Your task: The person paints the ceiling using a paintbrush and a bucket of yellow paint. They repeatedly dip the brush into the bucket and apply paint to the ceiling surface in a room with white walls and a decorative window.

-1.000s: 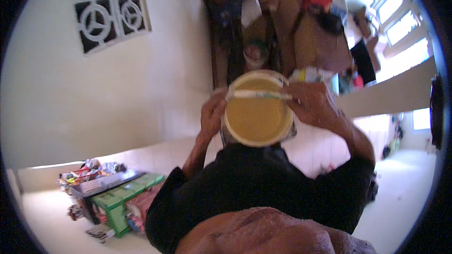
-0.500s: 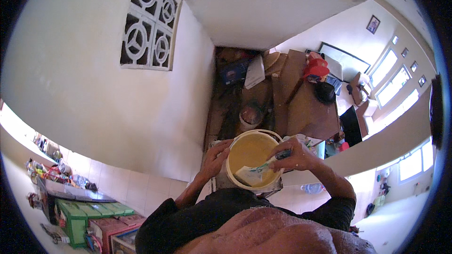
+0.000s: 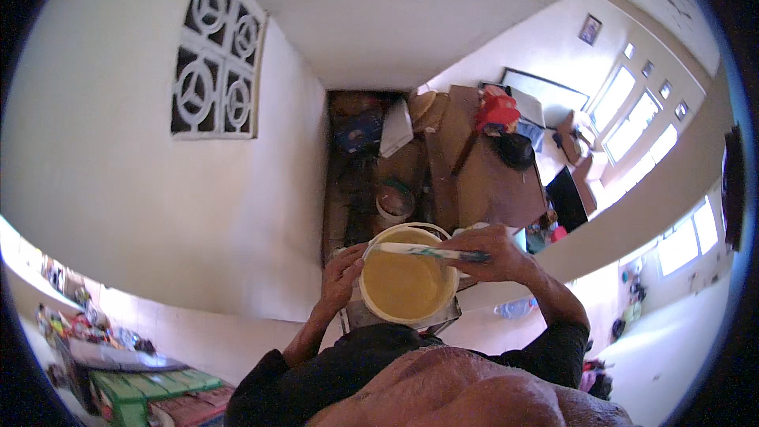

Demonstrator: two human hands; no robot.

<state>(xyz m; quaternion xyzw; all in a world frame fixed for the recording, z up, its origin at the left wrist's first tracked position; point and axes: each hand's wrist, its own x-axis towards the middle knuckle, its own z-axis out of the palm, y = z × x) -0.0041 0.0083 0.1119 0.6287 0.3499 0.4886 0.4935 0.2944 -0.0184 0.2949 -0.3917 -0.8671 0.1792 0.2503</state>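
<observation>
A cream bucket point(image 3: 411, 321) holding yellow paint point(image 3: 406, 288) stands in front of my chest on a grey stand point(image 3: 443, 318). My left hand point(image 3: 341, 277) is closed on the bucket's left rim. My right hand point(image 3: 496, 256) grips the dark handle of a flat paintbrush point(image 3: 423, 251). The brush has a pale body with teal smears and lies level across the far part of the bucket opening, seen edge-on. Its tip is by the left rim, close to my left fingers. The bucket's handle point(image 3: 411, 225) rests along the far rim.
A pale wall point(image 3: 142, 198) with a vent block point(image 3: 217, 63) rises on the left. Beyond the bucket are a smaller pail point(image 3: 394, 201), a blue box point(image 3: 360, 134) and a brown table point(image 3: 494, 194) with a black helmet-like object point(image 3: 515, 150). A low wall point(image 3: 601, 237) runs right.
My right hand has lifted the paintbrush out of the paint and turned it level, tip toward the left rim. The left hand stays on the bucket. The whole view has shifted slightly.
</observation>
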